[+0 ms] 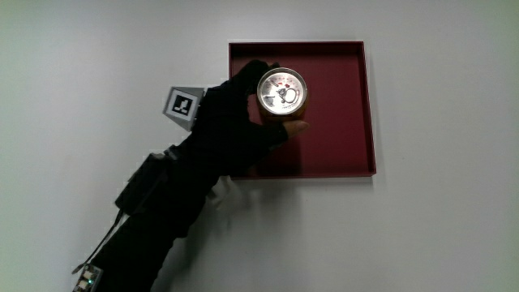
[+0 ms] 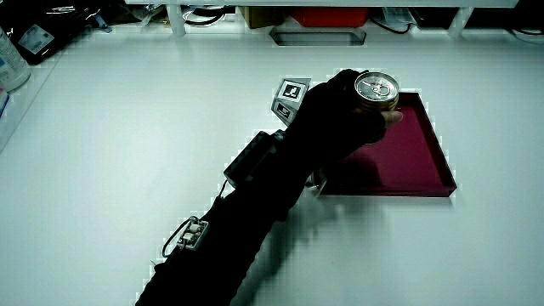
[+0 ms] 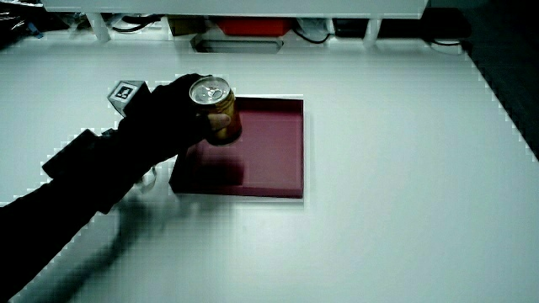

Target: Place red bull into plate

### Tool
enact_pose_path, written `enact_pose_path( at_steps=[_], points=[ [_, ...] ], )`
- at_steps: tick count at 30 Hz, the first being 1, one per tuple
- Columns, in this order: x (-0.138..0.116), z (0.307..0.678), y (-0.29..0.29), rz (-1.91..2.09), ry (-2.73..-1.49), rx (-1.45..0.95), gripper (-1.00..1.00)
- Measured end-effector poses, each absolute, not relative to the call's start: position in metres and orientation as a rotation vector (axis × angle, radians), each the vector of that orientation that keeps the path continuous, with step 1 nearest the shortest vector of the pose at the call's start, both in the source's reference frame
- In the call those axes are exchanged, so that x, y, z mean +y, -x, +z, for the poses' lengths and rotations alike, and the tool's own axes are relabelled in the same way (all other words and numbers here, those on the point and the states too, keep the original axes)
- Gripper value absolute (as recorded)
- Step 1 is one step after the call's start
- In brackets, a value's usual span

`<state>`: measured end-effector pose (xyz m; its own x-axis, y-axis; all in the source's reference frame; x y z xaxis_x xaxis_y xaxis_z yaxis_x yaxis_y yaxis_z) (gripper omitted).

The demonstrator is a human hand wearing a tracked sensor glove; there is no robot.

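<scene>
A shallow square dark-red tray with a low raised rim (image 1: 365, 105) lay flat on the plain pale matte surface (image 1: 438, 227); this was the plate, smooth inside, sharp-cornered. The black-gloved hand (image 1: 235, 122) was over the tray's corner area, fingers (image 1: 293, 128) wrapped tight around a small cylindrical metal can (image 1: 282, 90), holding it upright. From above only the can's round silvery lid with pull tab showed, ringed by a reddish rim; the body was hidden under the lid and the glove. In a side view the can (image 3: 221, 109) showed a golden-brown wall, label not readable. In a side view the can (image 2: 376, 89) sat at the tray edge farthest from the person, mostly masked by the hand (image 2: 340, 119).

Could not tell whether the can's base touched the tray floor or hung just above it; the glove and shadow covered that spot.

A small white cube with a black patterned face (image 1: 184, 105) sat on the back of the glove. The forearm (image 1: 162, 211) in a dark sleeve carried a boxy black unit and ran off the picture edge. A low partition with cluttered items (image 2: 314, 17) edged the surface, too dim to make out.
</scene>
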<state>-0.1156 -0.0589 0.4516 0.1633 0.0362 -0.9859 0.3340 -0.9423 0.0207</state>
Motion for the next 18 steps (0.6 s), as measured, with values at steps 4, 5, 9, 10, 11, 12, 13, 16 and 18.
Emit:
enact_pose_path(
  at_steps=[4, 5, 9, 10, 11, 12, 13, 16, 18],
  points=[
    [-0.06, 0.466, 0.108, -1.774, -2.252, 0.343, 0.0],
    [-0.059, 0.469, 0.106, -1.796, -2.236, 0.343, 0.0],
    [-0.06, 0.479, 0.099, -1.704, -2.252, 0.325, 0.0],
    [-0.06, 0.48, 0.098, -1.687, -2.246, 0.314, 0.0],
    [-0.06, 0.483, 0.096, -1.672, -2.228, 0.297, 0.0],
    [-0.06, 0.485, 0.095, -1.665, -2.221, 0.301, 0.0],
    [-0.06, 0.487, 0.094, -1.654, -2.214, 0.296, 0.0],
    [-0.059, 0.492, 0.09, -1.624, -2.186, 0.284, 0.0],
    [-0.058, 0.494, 0.088, -1.583, -2.198, 0.283, 0.0]
  ],
)
